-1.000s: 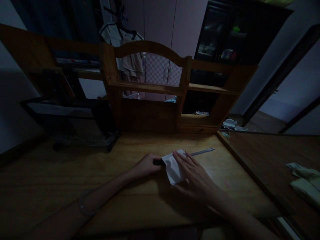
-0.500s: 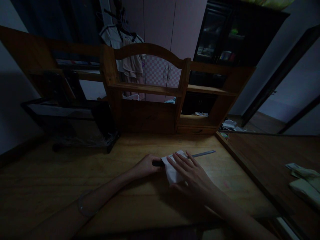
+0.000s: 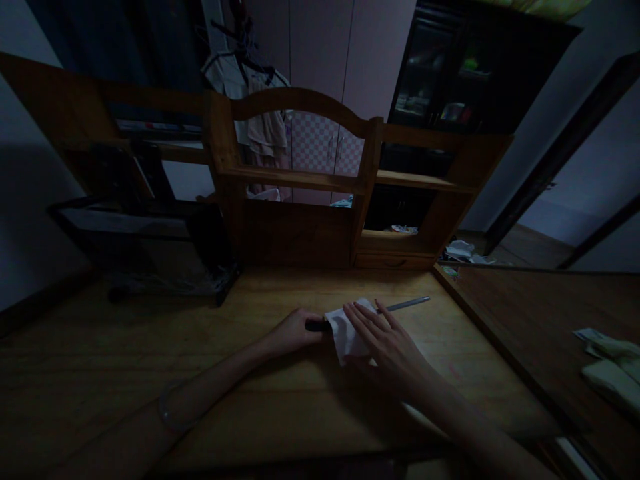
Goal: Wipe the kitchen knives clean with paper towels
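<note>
Closed snugly round the black handle point(image 3: 317, 325) with the left hand point(image 3: 295, 331)! Laid over the white tissue point(image 3: 345, 333) with the right hand point(image 3: 395, 350), too dark underneath to tell if pinching. Draped, that tissue, over the rod between both hands, and poking out past the right fingertips with the metal end point(image 3: 407, 304). Room ahead of both hands over the tabletop point(image 3: 280, 283), up to the shelf point(image 3: 295, 177); bounded beyond the right hand by the raised edge point(image 3: 449, 281). Since half a second ago: bunched closer on the right, unchanged on the left.
</note>
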`<action>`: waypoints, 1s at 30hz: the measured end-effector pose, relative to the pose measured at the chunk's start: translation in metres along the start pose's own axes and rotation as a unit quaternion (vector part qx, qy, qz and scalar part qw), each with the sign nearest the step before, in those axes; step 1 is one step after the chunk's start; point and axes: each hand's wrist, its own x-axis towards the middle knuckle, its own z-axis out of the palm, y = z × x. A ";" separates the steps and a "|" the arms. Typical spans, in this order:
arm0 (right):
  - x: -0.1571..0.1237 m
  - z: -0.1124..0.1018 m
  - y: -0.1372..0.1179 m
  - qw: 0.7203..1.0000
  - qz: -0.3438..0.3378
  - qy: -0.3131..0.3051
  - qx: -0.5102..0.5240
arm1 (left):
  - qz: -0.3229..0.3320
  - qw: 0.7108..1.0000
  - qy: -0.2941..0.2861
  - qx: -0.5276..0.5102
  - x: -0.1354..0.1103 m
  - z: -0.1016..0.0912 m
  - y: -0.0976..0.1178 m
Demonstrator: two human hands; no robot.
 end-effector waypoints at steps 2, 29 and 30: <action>0.000 -0.002 0.002 1.000 0.003 0.006 0.023 | -0.005 1.000 -0.005 -0.003 0.000 0.000 0.001; -0.007 -0.005 0.006 0.999 0.034 0.018 0.013 | -0.010 1.000 0.007 -0.009 0.000 0.001 0.004; -0.007 -0.005 0.006 0.999 0.036 0.016 0.016 | -0.008 1.000 0.006 -0.007 -0.001 0.001 0.004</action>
